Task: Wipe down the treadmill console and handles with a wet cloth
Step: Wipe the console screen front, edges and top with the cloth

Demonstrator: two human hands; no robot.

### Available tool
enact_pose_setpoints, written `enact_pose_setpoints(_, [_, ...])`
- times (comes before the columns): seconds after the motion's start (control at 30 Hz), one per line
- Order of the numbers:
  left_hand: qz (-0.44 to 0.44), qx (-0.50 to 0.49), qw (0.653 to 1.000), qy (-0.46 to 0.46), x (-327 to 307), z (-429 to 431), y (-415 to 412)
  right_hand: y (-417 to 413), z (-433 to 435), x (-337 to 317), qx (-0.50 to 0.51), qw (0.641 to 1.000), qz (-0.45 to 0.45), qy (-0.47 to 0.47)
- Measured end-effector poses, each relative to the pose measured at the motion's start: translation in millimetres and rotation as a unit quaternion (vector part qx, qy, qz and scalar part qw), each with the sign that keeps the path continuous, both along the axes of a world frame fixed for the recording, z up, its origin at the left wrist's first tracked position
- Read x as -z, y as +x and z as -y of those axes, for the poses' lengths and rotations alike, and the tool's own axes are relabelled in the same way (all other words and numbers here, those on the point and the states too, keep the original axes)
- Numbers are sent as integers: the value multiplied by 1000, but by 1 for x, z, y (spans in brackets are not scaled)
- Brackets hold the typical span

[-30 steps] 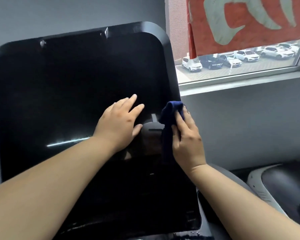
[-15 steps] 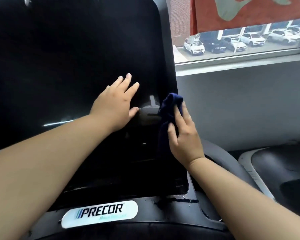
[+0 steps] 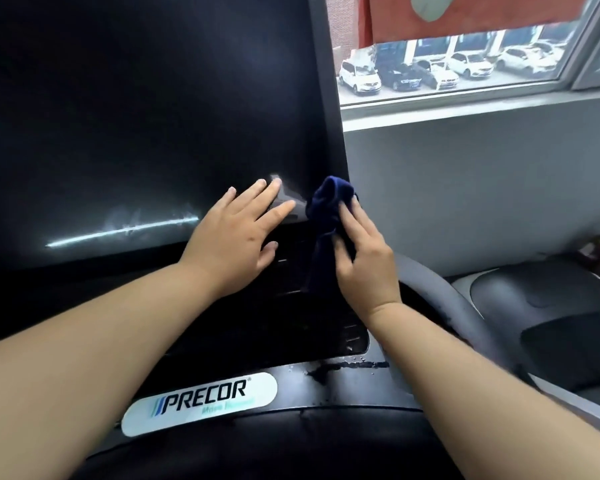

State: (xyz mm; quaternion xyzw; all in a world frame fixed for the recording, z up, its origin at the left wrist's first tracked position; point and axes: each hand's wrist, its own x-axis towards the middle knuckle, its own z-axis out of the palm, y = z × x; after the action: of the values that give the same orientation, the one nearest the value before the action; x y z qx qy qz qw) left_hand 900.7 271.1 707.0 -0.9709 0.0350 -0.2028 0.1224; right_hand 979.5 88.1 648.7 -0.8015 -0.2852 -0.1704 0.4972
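The treadmill console [image 3: 136,116] is a large glossy black panel filling the left and middle of the head view, with a white PRECOR label [image 3: 201,403] below it. My left hand [image 3: 236,237] lies flat on the lower right part of the screen, fingers apart. My right hand [image 3: 361,261] presses a dark blue cloth [image 3: 326,209] against the console's right edge, the cloth bunched above my fingers and hanging down beside them. A grey curved handle [image 3: 440,306] runs down to the right, partly hidden behind my right wrist.
Water drops and a wet smear [image 3: 347,367] lie on the ledge under the screen. To the right stands a neighbouring machine's grey and black housing [image 3: 541,317]. A grey wall and window sill [image 3: 465,112] are behind, with parked cars outside and a red banner on the glass.
The view has tipped downward, so the console's top edge left the frame and the PRECOR label came in. Both hands stay near the console's lower right, the cloth still against its right edge.
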Motion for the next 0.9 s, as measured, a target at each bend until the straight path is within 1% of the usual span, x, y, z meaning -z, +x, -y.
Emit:
enact_pose_setpoints(0.1, [12, 25, 1000, -5, 6, -6, -3, -32, 12, 31, 23, 999, -35, -6])
enact_pose_setpoints(0.17, [14, 37, 999, -9, 10, -9, -6, -45, 14, 39, 33, 997, -61, -22])
enact_pose_setpoints(0.23, [7, 51, 999, -10, 15, -11, -10, -49, 14, 35, 40, 995, -83, -26])
enact_pose_setpoints(0.33, [-3, 74, 997, -7, 21, -17, -18, -40, 7, 14, 60, 991, -122, 22])
enact_pose_setpoints(0.4, [0, 87, 996, -5, 26, -22, -25, -37, -6, 6, 83, 985, -149, 33])
enact_pose_setpoints(0.53, [7, 106, 994, 7, 38, -33, -42, -68, -17, 19, 116, 981, -156, -5])
enact_pose_setpoints(0.6, [14, 112, 994, 1, 43, -37, -48, -90, -6, 30, 102, 976, -190, -32])
enact_pose_setpoints(0.63, [18, 119, 993, -8, 45, -38, -50, -99, 1, 34, 95, 972, -215, -27])
enact_pose_setpoints(0.67, [21, 129, 991, -16, 47, -40, -50, -105, 8, 37, 103, 966, -236, -9])
enact_pose_setpoints(0.73, [17, 145, 989, -25, 50, -43, -51, -108, 19, 39, 172, 949, -256, 62])
enact_pose_setpoints(0.8, [12, 153, 988, -18, 51, -44, -50, -100, 28, 35, 249, 916, -269, 160])
enact_pose_setpoints(0.83, [10, 153, 988, -16, 51, -43, -50, -93, 30, 30, 264, 903, -272, 204])
enact_pose_setpoints(0.87, [7, 150, 988, -17, 52, -42, -50, -86, 31, 23, 264, 899, -268, 226])
enact_pose_setpoints(0.9, [7, 146, 989, -17, 52, -40, -50, -79, 28, 17, 254, 906, -257, 221])
